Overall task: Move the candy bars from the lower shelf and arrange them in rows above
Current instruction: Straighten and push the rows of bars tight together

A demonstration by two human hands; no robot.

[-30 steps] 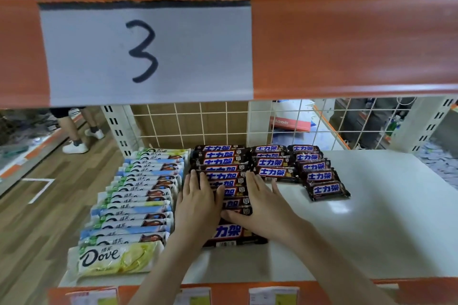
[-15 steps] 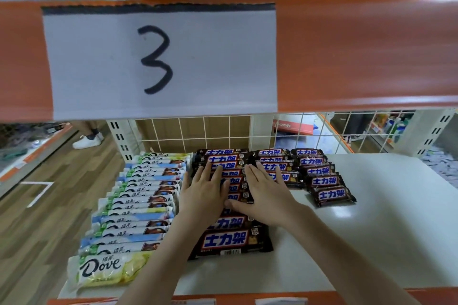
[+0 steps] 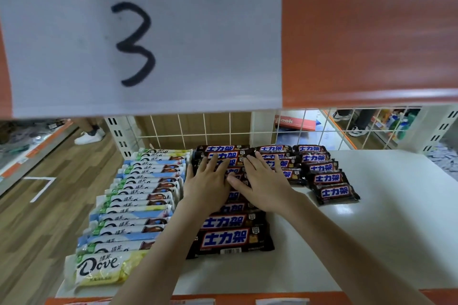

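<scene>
Dark brown candy bars (image 3: 231, 238) with blue-and-white labels lie in a long row running from the front to the back of the white shelf (image 3: 386, 225). Two shorter rows of the same bars (image 3: 329, 178) lie to its right. My left hand (image 3: 207, 181) and my right hand (image 3: 262, 181) rest flat, side by side, on the far half of the long row, fingers straight and pointing to the back. The bars under my palms are hidden.
A row of white, blue and yellow Dove bars (image 3: 133, 208) fills the shelf's left side. A wire grid (image 3: 218, 129) closes the back. The orange edge of the shelf above carries a paper sign (image 3: 138, 44) marked 3. A person's white shoe (image 3: 88, 136) stands on the wooden floor at left.
Both hands have slid along the long row toward the back of the shelf, uncovering more bars at the front. The camera has moved closer and lower.
</scene>
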